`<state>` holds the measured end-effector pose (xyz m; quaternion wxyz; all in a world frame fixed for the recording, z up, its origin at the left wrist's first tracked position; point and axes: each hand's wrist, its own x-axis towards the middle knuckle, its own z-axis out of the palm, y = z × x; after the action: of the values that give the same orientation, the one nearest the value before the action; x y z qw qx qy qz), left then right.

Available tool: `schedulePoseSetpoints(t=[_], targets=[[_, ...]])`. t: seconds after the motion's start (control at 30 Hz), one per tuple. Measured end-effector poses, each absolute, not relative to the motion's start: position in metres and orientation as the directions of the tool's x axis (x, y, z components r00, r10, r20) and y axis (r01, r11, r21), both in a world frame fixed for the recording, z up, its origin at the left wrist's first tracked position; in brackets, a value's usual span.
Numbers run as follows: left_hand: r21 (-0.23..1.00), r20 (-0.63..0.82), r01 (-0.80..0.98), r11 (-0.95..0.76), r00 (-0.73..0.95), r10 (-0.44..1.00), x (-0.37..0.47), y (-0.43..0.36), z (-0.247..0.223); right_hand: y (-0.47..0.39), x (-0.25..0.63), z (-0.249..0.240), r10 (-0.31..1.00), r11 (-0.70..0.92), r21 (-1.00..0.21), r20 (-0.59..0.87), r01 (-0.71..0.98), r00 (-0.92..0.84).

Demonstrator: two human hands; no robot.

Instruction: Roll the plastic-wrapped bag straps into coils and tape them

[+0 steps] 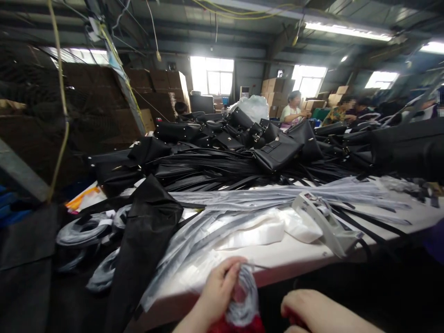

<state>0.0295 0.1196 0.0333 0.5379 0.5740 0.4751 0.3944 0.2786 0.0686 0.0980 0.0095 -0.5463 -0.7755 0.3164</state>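
Note:
My left hand [225,284] is closed on a coiled strap [245,296] in a clear plastic sleeve, at the table's front edge. Its thumb and fingers pinch the upper left of the coil. To the right, apart from the coil, my right hand [301,307] has its fingers curled downward; anything inside them is hidden. Long straps in plastic sleeves [194,231] lie across the white table [274,253] just beyond my hands. Several similar coils [85,231] rest at the left, beside a black sheet of material [144,231].
A grey-white dispenser [321,222] stands near the front edge, beside white plastic bags [256,231]. Behind lie black straps [208,164] and a heap of black handbags [277,150]. Co-workers [293,111] sit beyond. A pole [121,74] and a hanging cord [62,92] are at left.

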Motion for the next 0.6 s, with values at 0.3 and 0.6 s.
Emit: schedulePoseSetpoints(t=[0.3,0.6], targets=[[0.975,-0.175,-0.063,0.213,0.373,0.911,-0.013,0.272,0.06,0.27,0.299,0.122,0.977,0.163,-0.26,-0.091,0.952,-0.192],[0.839,-0.331,-0.186,0.511,0.572,0.75,-0.031,0.287,0.038,0.423,0.296,0.071,0.986,0.112,-0.036,-0.123,0.993,-0.116]])
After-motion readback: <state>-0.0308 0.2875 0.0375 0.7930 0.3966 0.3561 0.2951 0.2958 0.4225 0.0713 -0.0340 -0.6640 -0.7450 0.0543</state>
